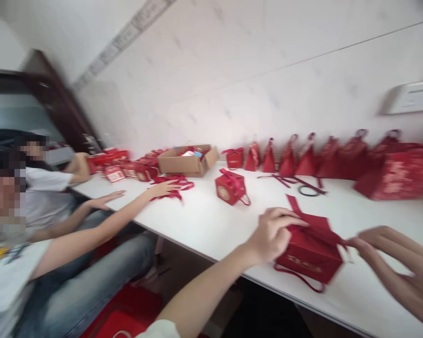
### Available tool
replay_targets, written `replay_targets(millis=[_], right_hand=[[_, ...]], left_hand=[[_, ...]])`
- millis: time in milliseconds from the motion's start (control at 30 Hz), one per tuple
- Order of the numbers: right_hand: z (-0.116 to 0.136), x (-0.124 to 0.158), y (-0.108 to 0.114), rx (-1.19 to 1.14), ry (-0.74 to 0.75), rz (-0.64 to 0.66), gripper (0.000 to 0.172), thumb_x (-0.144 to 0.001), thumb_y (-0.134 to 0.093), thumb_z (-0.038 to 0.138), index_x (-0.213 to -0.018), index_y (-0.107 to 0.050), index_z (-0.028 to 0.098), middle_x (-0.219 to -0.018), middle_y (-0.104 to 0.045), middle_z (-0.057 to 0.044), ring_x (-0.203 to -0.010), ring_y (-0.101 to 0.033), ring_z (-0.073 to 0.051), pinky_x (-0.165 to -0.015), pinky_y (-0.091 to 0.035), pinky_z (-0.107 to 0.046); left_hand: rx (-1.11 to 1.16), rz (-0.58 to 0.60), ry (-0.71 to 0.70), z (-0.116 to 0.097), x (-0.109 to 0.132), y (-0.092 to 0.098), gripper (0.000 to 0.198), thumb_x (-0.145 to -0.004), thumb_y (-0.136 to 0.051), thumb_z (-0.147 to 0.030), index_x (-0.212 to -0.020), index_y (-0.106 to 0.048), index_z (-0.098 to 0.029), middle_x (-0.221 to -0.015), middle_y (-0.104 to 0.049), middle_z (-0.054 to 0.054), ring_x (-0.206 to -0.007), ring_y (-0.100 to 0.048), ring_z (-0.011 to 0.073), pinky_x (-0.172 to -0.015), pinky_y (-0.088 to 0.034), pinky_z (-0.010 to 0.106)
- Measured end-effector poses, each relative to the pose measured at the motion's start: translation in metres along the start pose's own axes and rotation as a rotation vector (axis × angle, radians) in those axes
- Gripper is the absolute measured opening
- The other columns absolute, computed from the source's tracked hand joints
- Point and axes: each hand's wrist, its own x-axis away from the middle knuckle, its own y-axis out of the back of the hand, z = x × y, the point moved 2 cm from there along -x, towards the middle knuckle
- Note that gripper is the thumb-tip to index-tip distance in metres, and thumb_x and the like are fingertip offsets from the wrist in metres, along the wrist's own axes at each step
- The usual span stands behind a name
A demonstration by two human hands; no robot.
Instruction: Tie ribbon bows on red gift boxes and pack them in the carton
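Note:
A dark red gift box (308, 256) with gold lettering on its side sits before me near the table's front edge. My left hand (273, 234) is at the box's left end, fingers closed on the red ribbon (320, 232) that crosses its top. Out to the right, my right hand (398, 258) pinches the ribbon's other end between thumb and finger. A ribbon loop hangs down the box's front side. Farther back stands a smaller red box (230, 190) with a bow on top and a round gold emblem.
Red handled bags (306, 159) line the wall, loose ribbons (291, 180) and a black ring (308, 190) before them. To the left are an open cardboard box (179, 165), more red boxes (141, 169) and two people, one reaching a hand (164, 188) onto a ribbon pile.

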Motion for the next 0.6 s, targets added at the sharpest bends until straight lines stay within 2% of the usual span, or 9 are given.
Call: replay_targets(millis=[67, 133, 267, 433, 500, 600], right_hand=[[0.000, -0.005, 0.010, 0.024, -0.058, 0.069, 0.047, -0.089, -0.038, 0.056, -0.061, -0.054, 0.022, -0.062, -0.056, -0.004, -0.052, -0.053, -0.014, -0.045, -0.042, -0.025], [0.003, -0.012, 0.008, 0.040, -0.219, 0.163, 0.052, -0.089, -0.032, 0.057, -0.053, -0.045, 0.021, -0.048, -0.046, 0.000, -0.043, -0.045, -0.013, -0.043, -0.038, -0.026], [0.013, -0.020, -0.004, 0.047, -0.434, 0.322, 0.052, -0.086, -0.031, 0.060, -0.052, -0.036, 0.022, -0.045, -0.041, 0.002, -0.044, -0.040, -0.013, -0.044, -0.032, -0.025], [0.018, -0.023, -0.009, 0.092, -0.488, 0.422, 0.044, -0.082, -0.043, 0.053, -0.053, -0.032, 0.022, -0.046, -0.042, 0.003, -0.043, -0.037, -0.012, -0.044, -0.027, -0.024], [0.018, -0.024, -0.008, 0.065, -0.493, 0.428, 0.041, -0.083, -0.043, 0.051, -0.055, -0.033, 0.022, -0.049, -0.043, 0.003, -0.045, -0.038, -0.012, -0.045, -0.027, -0.024], [0.015, -0.026, -0.006, -0.005, -0.504, 0.411, 0.038, -0.082, -0.044, 0.050, -0.059, -0.036, 0.022, -0.052, -0.046, 0.003, -0.048, -0.040, -0.012, -0.046, -0.028, -0.024]], left_hand=[[0.047, 0.010, 0.029, 0.003, -0.001, 0.001, 0.039, -0.086, -0.031, -0.019, -0.101, -0.067, -0.018, -0.109, -0.060, 0.009, -0.111, -0.051, 0.0224, -0.103, -0.036, 0.036], [0.051, 0.020, 0.049, 0.004, 0.000, 0.002, 0.039, -0.086, -0.031, -0.019, -0.103, -0.066, -0.020, -0.112, -0.058, 0.008, -0.114, -0.048, 0.0226, -0.104, -0.034, 0.038], [0.075, 0.037, 0.079, 0.004, 0.001, 0.002, 0.039, -0.086, -0.030, -0.017, -0.106, -0.064, -0.022, -0.116, -0.055, 0.007, -0.118, -0.043, 0.0220, -0.107, -0.031, 0.038], [0.200, 0.024, 0.154, 0.003, -0.001, 0.001, 0.034, -0.083, -0.036, -0.016, -0.100, -0.064, -0.022, -0.117, -0.055, 0.005, -0.120, -0.042, 0.0207, -0.107, -0.031, 0.036], [0.240, -0.034, 0.200, 0.002, -0.002, 0.003, 0.029, -0.081, -0.039, -0.017, -0.099, -0.062, -0.022, -0.117, -0.054, 0.005, -0.116, -0.045, 0.0204, -0.102, -0.034, 0.035], [0.211, -0.219, 0.366, 0.003, 0.001, 0.010, 0.017, -0.081, -0.049, -0.029, -0.094, -0.055, -0.020, -0.104, -0.056, 0.005, -0.097, -0.052, 0.0201, -0.085, -0.041, 0.032]])
